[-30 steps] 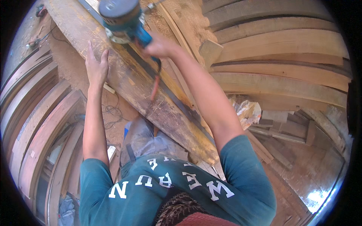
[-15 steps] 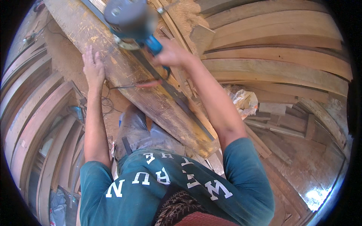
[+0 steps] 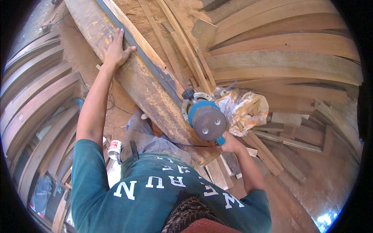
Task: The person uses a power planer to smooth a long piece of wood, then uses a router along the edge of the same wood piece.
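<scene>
Steadily: keep it level and well braced

The router (image 3: 208,120) is over the near end of the worn board (image 3: 143,87), by the end of the dark strip (image 3: 157,75). The right hand (image 3: 232,143) has its fingers wrapped round the router's handle; the left hand (image 3: 115,50) lies spread, grasping nothing, its fingertips reaching the strip. For good control, I'd keep the base flat, the left palm firm and the cable (image 3: 186,145) clear of the tool.
</scene>
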Action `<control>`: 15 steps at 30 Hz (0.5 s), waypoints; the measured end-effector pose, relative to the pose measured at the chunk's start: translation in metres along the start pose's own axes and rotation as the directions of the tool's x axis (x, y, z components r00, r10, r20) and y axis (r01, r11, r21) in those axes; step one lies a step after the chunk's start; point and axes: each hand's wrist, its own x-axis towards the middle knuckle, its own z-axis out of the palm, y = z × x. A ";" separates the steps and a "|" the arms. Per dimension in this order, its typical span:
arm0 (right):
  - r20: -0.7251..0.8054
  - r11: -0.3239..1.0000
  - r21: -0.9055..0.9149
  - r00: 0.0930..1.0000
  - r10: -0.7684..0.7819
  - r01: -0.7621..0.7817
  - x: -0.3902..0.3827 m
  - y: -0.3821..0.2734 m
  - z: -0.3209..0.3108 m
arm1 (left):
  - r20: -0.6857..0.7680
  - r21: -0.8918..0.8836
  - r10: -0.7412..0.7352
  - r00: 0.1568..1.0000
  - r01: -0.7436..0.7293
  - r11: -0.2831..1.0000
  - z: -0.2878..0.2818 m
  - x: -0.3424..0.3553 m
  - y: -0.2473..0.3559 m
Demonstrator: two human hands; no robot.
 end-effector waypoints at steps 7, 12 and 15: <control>-0.056 0.990 -0.065 0.990 -0.131 0.127 0.024 0.035 -0.005 | 0.017 0.056 -0.025 1.000 0.024 0.998 -0.003 -0.006 0.005; -0.003 0.983 -0.163 0.997 -0.081 0.079 0.056 -0.003 -0.020 | -0.022 0.018 0.013 1.000 -0.013 1.000 0.014 0.001 -0.013; -0.017 0.976 -0.131 0.984 -0.179 0.175 0.080 -0.017 -0.022 | 0.012 0.061 -0.020 1.000 0.019 0.998 0.004 -0.004 0.003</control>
